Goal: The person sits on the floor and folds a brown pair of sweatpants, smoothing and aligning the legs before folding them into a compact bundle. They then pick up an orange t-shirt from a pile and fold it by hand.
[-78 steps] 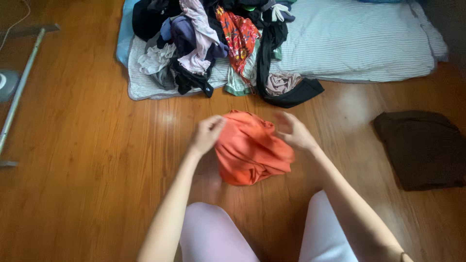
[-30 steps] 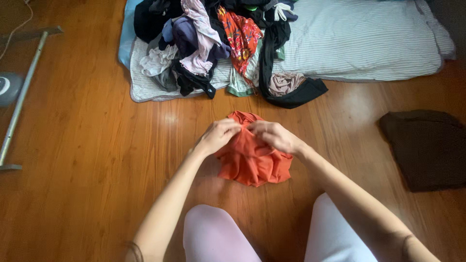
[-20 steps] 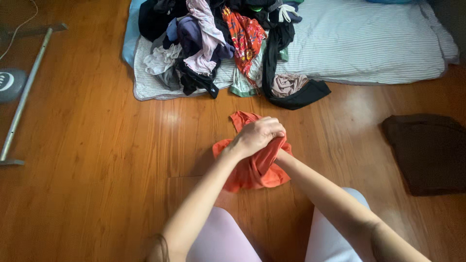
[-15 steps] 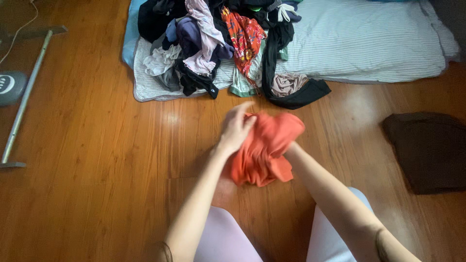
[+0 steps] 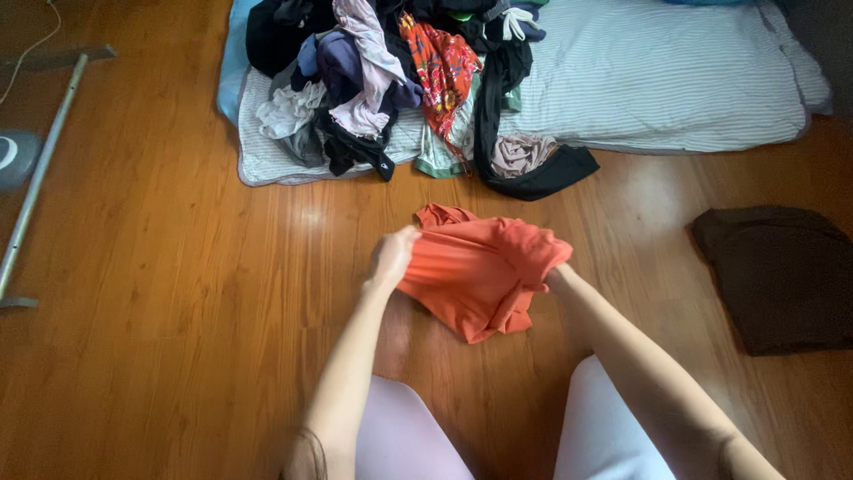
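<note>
An orange garment (image 5: 484, 271) is stretched between both hands above the wooden floor, just in front of my knees. My left hand (image 5: 393, 258) grips its left edge with closed fingers. My right hand (image 5: 549, 274) is mostly hidden inside or under the cloth at its right end, holding it there. Part of the garment hangs down in a loose fold toward my legs.
A heap of mixed clothes (image 5: 391, 80) lies on a striped mat (image 5: 675, 80) at the far side. A dark brown folded cloth (image 5: 782, 276) rests on the floor at right. A metal pole and stand (image 5: 35, 178) lie at the left.
My hands were together on the bunched orange garment; they have since drawn apart, spreading it sideways, with the right hand now covered by the cloth.
</note>
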